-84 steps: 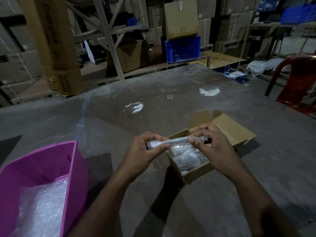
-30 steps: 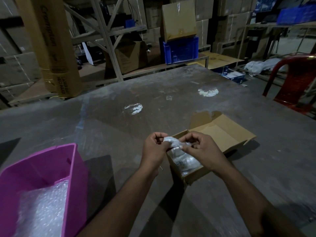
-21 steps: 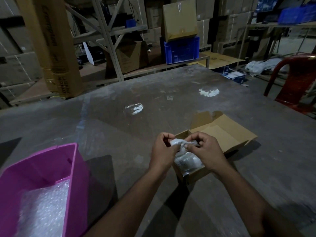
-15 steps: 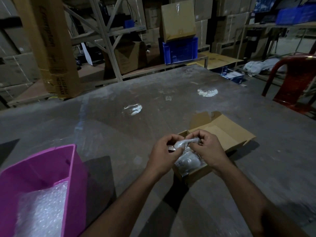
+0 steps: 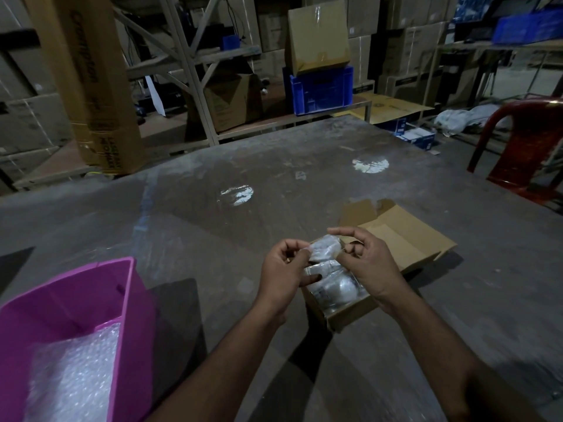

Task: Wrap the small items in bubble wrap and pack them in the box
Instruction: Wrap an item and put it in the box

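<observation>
both hands [image 5: 285, 271] [image 5: 370, 263] pinch a wrapped bundle [image 5: 324, 250] over the box [image 5: 393, 248]; its contents are unclear.

Upper left of the frame, a tall cardboard carton [image 5: 91, 83] carries dark lettering running along its length; it is too blurred and dim to read for certain. Nothing else in the frame bears print that can be read.

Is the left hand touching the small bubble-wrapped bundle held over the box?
Touching. The head view shows the left hand pinching the bundle's left end between thumb and fingertips.
</observation>
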`<action>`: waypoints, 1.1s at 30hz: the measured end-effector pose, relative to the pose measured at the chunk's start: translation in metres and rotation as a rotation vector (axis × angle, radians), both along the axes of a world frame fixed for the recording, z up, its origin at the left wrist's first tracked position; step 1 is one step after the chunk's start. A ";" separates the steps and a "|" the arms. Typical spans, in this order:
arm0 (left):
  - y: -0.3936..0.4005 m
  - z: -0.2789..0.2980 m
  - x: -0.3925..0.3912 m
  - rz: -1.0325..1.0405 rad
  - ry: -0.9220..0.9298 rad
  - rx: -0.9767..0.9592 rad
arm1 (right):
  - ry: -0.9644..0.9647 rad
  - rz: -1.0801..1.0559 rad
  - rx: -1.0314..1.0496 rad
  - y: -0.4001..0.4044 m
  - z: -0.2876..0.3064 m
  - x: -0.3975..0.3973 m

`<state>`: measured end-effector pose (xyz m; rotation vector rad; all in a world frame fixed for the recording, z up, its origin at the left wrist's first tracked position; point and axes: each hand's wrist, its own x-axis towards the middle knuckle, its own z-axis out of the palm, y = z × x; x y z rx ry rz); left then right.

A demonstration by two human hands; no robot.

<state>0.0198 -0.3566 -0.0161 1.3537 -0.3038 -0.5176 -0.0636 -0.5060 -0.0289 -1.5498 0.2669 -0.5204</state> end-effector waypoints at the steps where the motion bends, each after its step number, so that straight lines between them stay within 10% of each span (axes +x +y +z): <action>1: 0.000 0.000 0.001 -0.001 -0.004 -0.008 | -0.004 -0.007 -0.021 0.000 0.000 0.000; 20: 0.003 -0.012 0.013 -0.187 -0.128 0.149 | 0.184 0.017 -0.487 -0.010 0.008 0.000; 28: -0.002 -0.020 0.014 0.023 -0.911 0.850 | 0.352 0.014 -0.830 -0.023 -0.005 0.015; 33: -0.005 -0.027 0.014 -0.001 -0.935 0.967 | 0.482 -0.025 -0.877 -0.026 -0.013 0.022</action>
